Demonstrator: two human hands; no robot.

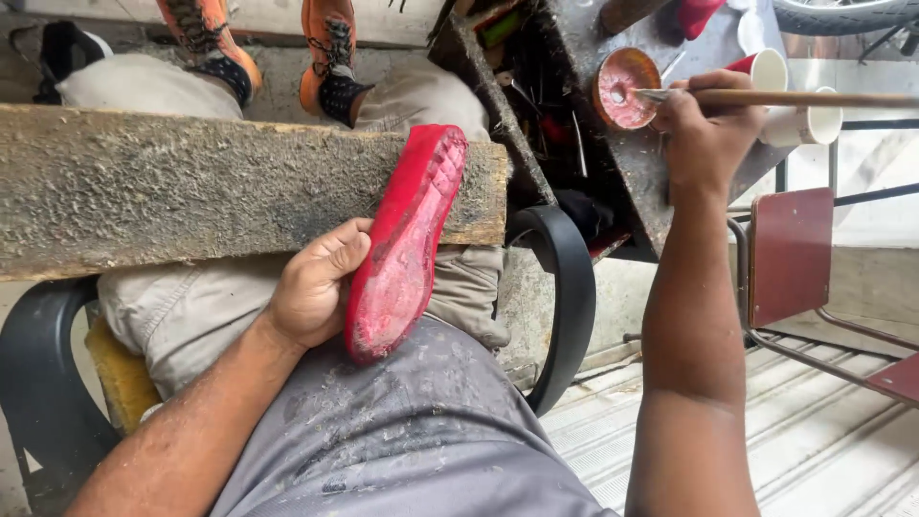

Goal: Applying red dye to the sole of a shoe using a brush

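Left hand cups the red shoe sole from its 9 o'clock edge, fingers curled under so the wet-looking face tilts up toward you, propped against the rough wooden board across your lap. Your right hand is closed on a long brush handle, its tip at 9 o'clock in the small reddish tin on the desk, within easy reach.
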